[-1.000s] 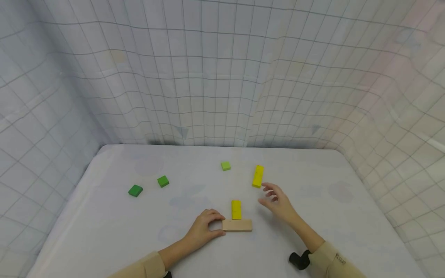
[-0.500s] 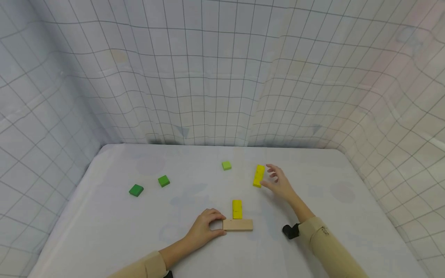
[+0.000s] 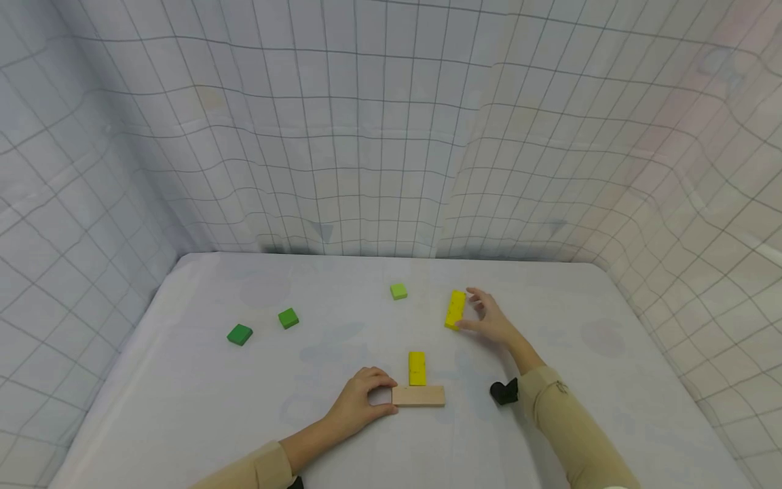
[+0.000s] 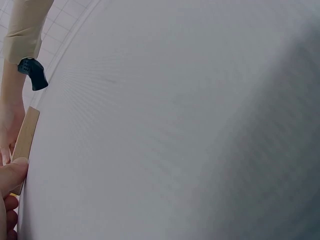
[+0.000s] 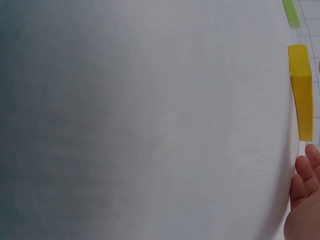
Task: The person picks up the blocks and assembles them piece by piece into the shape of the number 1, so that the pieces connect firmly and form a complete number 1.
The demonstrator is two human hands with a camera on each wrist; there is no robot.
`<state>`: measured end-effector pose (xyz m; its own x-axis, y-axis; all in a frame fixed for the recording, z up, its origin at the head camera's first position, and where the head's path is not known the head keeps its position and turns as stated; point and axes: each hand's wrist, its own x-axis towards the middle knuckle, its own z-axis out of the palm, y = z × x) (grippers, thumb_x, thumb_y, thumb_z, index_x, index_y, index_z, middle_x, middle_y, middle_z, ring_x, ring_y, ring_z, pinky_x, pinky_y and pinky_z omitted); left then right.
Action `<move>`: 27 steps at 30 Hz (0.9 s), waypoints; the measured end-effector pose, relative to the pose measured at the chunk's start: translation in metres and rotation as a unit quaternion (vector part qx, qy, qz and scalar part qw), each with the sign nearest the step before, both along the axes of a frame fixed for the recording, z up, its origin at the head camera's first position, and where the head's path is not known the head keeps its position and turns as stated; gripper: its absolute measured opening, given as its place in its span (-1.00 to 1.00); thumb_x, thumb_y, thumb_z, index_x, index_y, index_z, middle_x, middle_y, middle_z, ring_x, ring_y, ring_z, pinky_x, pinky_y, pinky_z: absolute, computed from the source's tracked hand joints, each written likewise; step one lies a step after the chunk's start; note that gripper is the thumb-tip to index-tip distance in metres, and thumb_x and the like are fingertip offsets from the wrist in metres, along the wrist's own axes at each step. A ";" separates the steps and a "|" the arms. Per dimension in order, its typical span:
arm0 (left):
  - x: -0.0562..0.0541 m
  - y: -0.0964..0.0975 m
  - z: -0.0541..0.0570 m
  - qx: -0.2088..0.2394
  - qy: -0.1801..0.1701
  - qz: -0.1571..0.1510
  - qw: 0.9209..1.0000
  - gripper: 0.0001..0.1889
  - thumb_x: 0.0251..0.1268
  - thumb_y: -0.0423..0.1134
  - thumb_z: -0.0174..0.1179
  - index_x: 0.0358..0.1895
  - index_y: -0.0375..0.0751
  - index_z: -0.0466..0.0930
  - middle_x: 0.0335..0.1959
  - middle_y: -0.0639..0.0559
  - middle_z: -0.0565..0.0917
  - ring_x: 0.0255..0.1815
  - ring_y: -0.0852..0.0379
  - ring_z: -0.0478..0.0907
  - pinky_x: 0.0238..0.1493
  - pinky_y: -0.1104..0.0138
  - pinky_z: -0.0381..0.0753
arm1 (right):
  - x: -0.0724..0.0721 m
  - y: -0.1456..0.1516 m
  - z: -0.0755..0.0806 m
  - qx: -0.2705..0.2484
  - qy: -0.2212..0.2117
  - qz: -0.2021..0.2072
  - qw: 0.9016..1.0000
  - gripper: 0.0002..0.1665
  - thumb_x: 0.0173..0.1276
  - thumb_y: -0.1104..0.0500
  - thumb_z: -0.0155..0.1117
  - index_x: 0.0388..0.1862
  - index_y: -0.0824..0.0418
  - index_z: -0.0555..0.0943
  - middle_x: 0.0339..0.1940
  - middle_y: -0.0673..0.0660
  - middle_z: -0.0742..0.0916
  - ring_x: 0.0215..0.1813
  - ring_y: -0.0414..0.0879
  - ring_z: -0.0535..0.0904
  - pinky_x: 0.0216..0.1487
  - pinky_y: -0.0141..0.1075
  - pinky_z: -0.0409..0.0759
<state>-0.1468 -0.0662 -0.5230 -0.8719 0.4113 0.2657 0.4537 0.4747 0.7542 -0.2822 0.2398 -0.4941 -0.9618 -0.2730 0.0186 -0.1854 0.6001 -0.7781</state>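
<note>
A plain wooden block lies crosswise near the front of the table. My left hand holds its left end between thumb and fingers; in the left wrist view the thumb presses on the wood. Just behind it lies a short yellow block. Farther back, a longer yellow block slants slightly. Beside its right side is my right hand, fingers spread, the thumb at the block's near end; whether it touches is unclear. In the right wrist view a gap shows between the fingers and the yellow block.
A light green block sits at the back middle. Two darker green blocks lie to the left, one green block and another nearer the left edge. A white cloth covers the table; checked curtains surround it.
My right hand has moved away from me, to the right side of the longer yellow block, and its thumb has come to the near end. The left hand stays at the wooden block.
</note>
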 end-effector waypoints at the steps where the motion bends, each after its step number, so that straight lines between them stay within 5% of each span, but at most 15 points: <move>1: 0.000 0.000 0.000 0.000 0.000 -0.001 1.000 -0.64 -0.16 -0.14 0.43 -0.18 -0.08 0.64 -0.22 0.22 0.57 -0.14 0.23 0.42 -0.09 0.33 0.48 | 0.000 0.000 -0.001 0.002 -0.003 0.001 1.000 -0.02 0.05 0.09 0.43 0.37 0.28 0.14 0.16 0.35 0.36 0.15 0.22 0.27 0.16 0.10 0.25; 27: 0.002 0.001 0.004 -0.003 -0.002 0.001 1.000 -0.64 -0.16 -0.16 0.44 -0.19 -0.08 0.64 -0.22 0.21 0.56 -0.15 0.21 0.43 -0.10 0.32 0.49 | -0.004 -0.003 0.000 0.060 -0.050 0.003 0.997 0.17 -0.07 -0.07 0.48 0.40 0.27 0.06 0.25 0.32 0.31 0.26 0.19 0.20 0.26 0.08 0.19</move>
<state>-0.1444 -0.0654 -0.5189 -0.8740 0.4108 0.2594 0.4496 0.4811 0.7526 -0.2860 0.2373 -0.4943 -0.9555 -0.2732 -0.1111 -0.1138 0.6891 -0.7157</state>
